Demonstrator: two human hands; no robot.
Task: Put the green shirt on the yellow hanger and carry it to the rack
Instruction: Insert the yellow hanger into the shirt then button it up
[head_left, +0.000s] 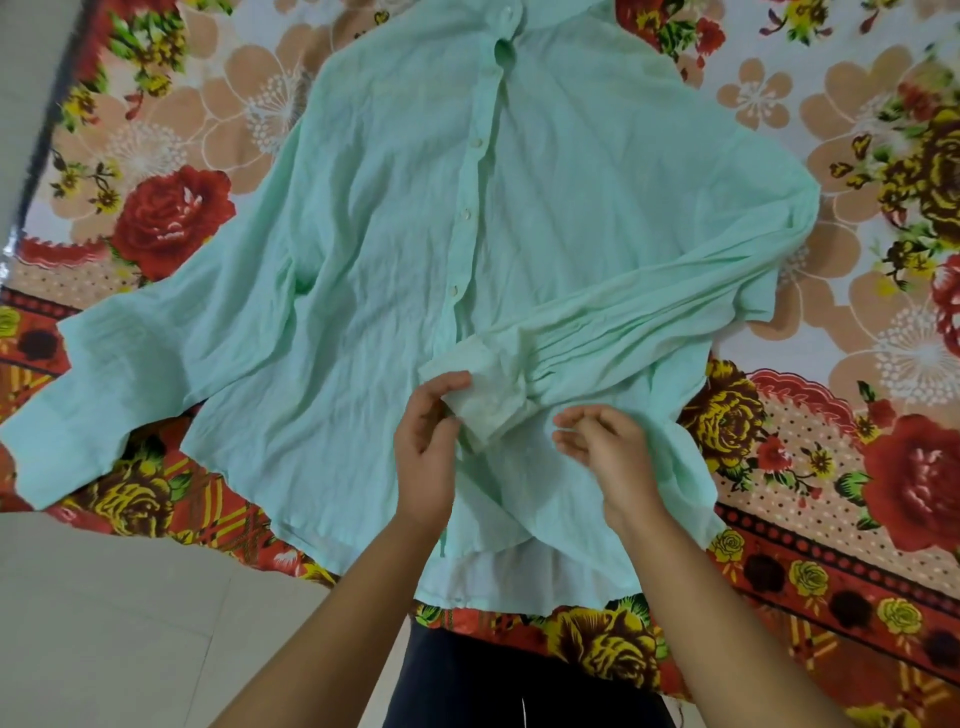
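Shirt-straightening looks like the step in hand: the green shirt (395, 223) lies buttoned on the floral bedspread (857, 171), left hand (423, 449) pinching the folded-over cuff (483, 387), right hand (605, 447) loosely curled and empty, no hanger visible, so fetching one comes next

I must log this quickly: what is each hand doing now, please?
Left hand: closed, pinching the cuff of the green shirt.
Right hand: open, fingers curled, holding nothing.
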